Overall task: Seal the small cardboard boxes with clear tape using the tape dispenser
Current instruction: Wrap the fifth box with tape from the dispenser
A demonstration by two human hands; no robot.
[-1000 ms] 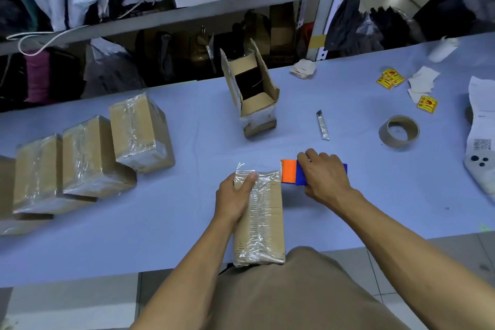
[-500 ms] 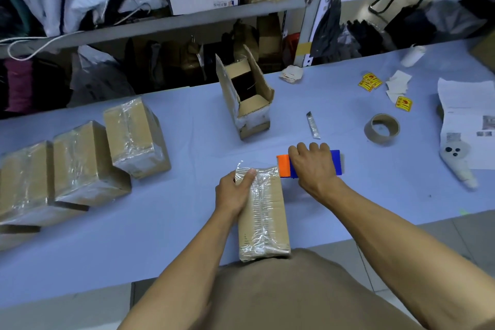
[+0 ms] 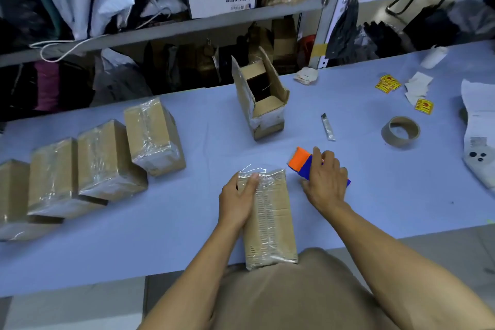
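A small cardboard box [image 3: 270, 225] wrapped in clear tape lies lengthwise at the near edge of the blue table [image 3: 187, 236], its near end against my body. My left hand [image 3: 237, 199] grips its far left corner, thumb on top, where a loose curl of tape sticks up. To the right, my right hand [image 3: 325, 182] holds the orange and blue tape dispenser [image 3: 302, 162], which is tilted with its orange end up and to the left. The dispenser is apart from the box.
Several taped boxes [image 3: 107, 163] lean in a row at the left. An open cardboard box [image 3: 261, 104] stands in the middle. A brown tape roll [image 3: 400, 131], a small utility knife [image 3: 328, 127], yellow stickers [image 3: 387, 83] and papers lie at the right. Cluttered shelves run behind.
My right hand has turned the dispenser from lying flat to tilted, orange end raised to the left. My left hand keeps its hold on the box.
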